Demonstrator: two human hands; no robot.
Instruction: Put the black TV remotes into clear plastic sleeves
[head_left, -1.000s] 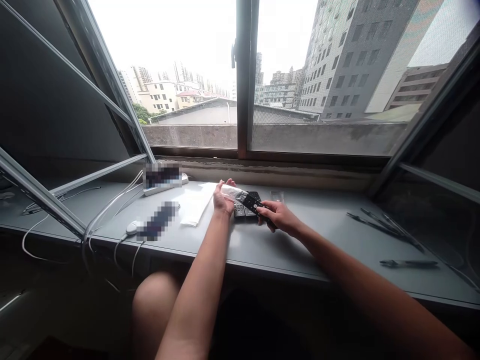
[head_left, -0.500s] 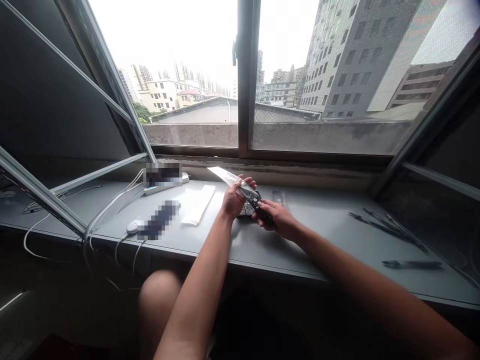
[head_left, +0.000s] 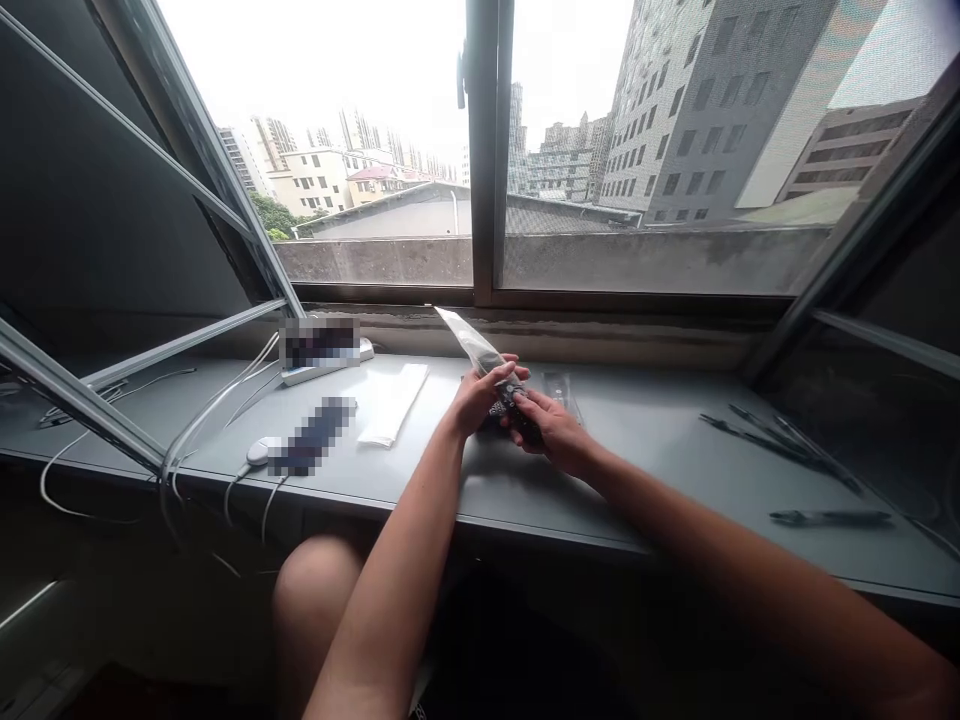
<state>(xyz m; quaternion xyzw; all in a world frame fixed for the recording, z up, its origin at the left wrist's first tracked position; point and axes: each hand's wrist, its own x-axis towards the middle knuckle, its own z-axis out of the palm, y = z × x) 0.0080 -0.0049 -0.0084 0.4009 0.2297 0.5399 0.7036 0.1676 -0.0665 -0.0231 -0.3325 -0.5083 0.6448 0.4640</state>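
My left hand (head_left: 480, 395) and my right hand (head_left: 546, 432) meet over the grey desk (head_left: 645, 450) by the window. Between them is a black remote control (head_left: 516, 403), its far end inside a clear plastic bag (head_left: 469, 338) that sticks up and away to the left. The left hand's fingers are closed on the bag and the remote's far end. The right hand grips the remote's near end. More dark remotes lie on the desk under the hands, mostly hidden.
A stack of white bags (head_left: 394, 402) lies left of the hands. Further left are a power strip (head_left: 319, 360), white cables (head_left: 217, 420) and a blurred-out item (head_left: 311, 448). Another clear-wrapped item (head_left: 559, 388) lies behind the hands. Dark pens (head_left: 780, 440) lie at right.
Both hands lifted the remote off the pile and drew closer together. The plastic bag swung up from lying flat and now stands over the remote's far end.
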